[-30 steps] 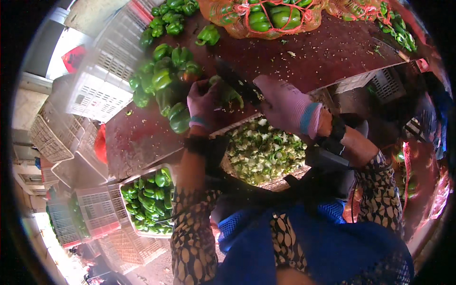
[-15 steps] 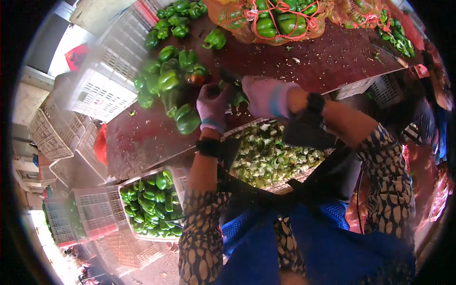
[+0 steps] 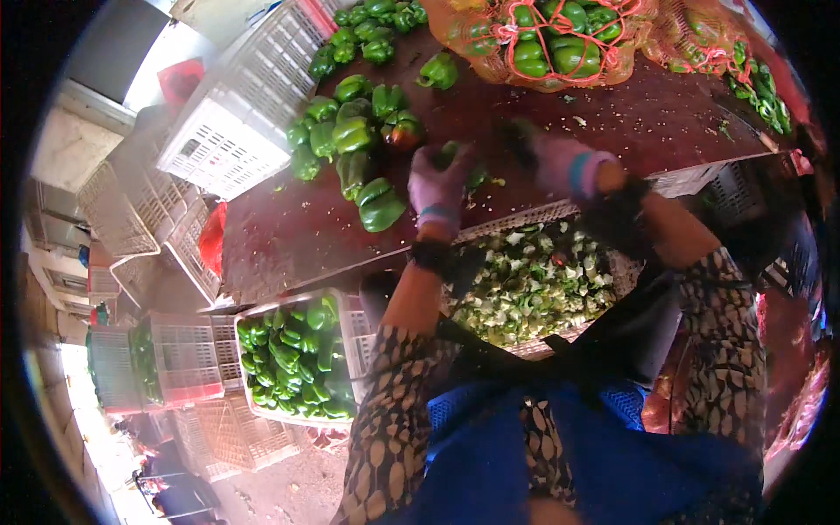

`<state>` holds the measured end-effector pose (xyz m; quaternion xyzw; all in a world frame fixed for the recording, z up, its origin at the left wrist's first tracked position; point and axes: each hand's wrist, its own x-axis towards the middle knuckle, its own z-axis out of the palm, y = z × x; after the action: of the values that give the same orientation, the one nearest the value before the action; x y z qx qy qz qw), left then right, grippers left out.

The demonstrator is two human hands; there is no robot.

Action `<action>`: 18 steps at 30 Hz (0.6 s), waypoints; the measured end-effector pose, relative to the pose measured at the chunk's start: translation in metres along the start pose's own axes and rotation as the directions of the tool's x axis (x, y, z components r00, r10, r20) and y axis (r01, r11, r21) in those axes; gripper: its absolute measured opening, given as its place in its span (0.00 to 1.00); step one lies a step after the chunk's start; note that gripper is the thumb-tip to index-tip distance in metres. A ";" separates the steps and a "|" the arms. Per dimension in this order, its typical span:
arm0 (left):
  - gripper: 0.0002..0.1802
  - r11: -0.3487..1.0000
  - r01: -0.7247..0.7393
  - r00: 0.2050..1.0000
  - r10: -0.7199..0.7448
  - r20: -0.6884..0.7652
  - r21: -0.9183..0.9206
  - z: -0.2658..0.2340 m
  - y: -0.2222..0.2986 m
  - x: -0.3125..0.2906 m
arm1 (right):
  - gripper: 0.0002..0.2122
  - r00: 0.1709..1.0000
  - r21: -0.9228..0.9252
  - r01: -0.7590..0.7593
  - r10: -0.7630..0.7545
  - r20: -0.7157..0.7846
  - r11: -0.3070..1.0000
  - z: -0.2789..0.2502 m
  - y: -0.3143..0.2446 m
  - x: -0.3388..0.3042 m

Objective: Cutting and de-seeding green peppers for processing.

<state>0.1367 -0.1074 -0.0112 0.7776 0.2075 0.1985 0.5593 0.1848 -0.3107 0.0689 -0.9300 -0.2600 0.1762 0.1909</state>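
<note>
Both my hands wear pinkish-purple gloves with a teal band. My left hand (image 3: 437, 185) is closed around a green bell pepper (image 3: 450, 152), only part of which shows above the dark red tabletop (image 3: 289, 229). To the right, my right hand (image 3: 560, 163) is smeared by motion, its fingers curled. A dark, greenish blurred thing (image 3: 520, 142) is at its fingertips; its kind cannot be made out. Several whole green bell peppers (image 3: 353, 135) lie left of my left hand, one partly reddish-brown. Below my hands, a crate (image 3: 626, 273) holds many pale-green pepper scraps.
Orange mesh bags (image 3: 573, 80) of green peppers lie at the far edge. A knife (image 3: 759, 136) rests at the right, near a few slim green peppers (image 3: 763, 92). A white crate (image 3: 354, 328) of peppers stands lower left, with stacked plastic crates (image 3: 229, 131) beyond the table's left edge.
My hands have moved apart, the right one going rightward with the dark thing. The whole view has shifted, so the table and peppers sit farther right in the picture.
</note>
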 end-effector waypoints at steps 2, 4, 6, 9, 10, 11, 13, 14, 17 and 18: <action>0.28 0.995 -0.089 0.995 0.087 0.047 0.044 0.035 0.002 0.009 | 0.22 0.993 -0.164 0.081 -0.094 -0.075 0.983 0.001 0.067 0.014; 0.27 0.971 -0.206 0.967 0.183 0.176 0.121 0.048 0.021 0.007 | 0.21 0.978 -0.219 0.130 -0.162 -0.132 0.967 -0.005 0.116 0.014; 0.28 0.782 -0.431 0.902 0.373 0.217 0.450 0.017 0.044 0.007 | 0.19 0.944 -0.028 0.210 -0.210 -0.254 0.977 -0.008 0.118 0.009; 0.30 0.421 -0.556 0.825 0.389 0.411 0.717 -0.055 0.086 0.000 | 0.16 0.904 0.379 0.224 -0.045 -0.426 0.898 -0.024 0.091 -0.039; 0.30 0.315 -0.505 0.854 0.315 0.414 0.803 -0.104 0.064 0.004 | 0.15 0.923 0.448 0.184 0.004 -0.385 0.875 -0.018 0.066 -0.037; 0.30 0.239 -0.499 0.859 0.264 0.439 0.833 -0.123 0.036 0.014 | 0.15 0.929 0.481 0.093 0.097 -0.357 0.872 -0.020 0.057 -0.045; 0.30 0.396 -0.476 0.879 0.205 0.430 0.785 -0.135 0.021 0.024 | 0.14 0.964 0.914 0.045 0.224 -0.146 0.402 -0.011 0.053 -0.052; 0.29 0.461 -0.449 0.891 0.168 0.422 0.765 -0.140 0.020 0.024 | 0.14 0.960 0.880 0.131 0.162 -0.227 0.457 0.001 0.046 -0.052; 0.28 0.617 -0.114 0.969 -0.105 0.225 0.779 -0.128 0.039 0.019 | 0.13 0.864 0.462 0.408 -0.171 -0.473 0.787 0.039 0.016 -0.059; 0.28 0.640 -0.134 0.962 -0.099 0.255 0.756 -0.112 0.042 0.026 | 0.13 0.864 0.437 0.419 -0.201 -0.462 0.796 0.038 0.008 -0.066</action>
<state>0.1017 -0.0175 0.0633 0.9625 0.1854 -0.0119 0.1976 0.1189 -0.3432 0.0480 -0.8012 -0.3103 0.0159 0.5115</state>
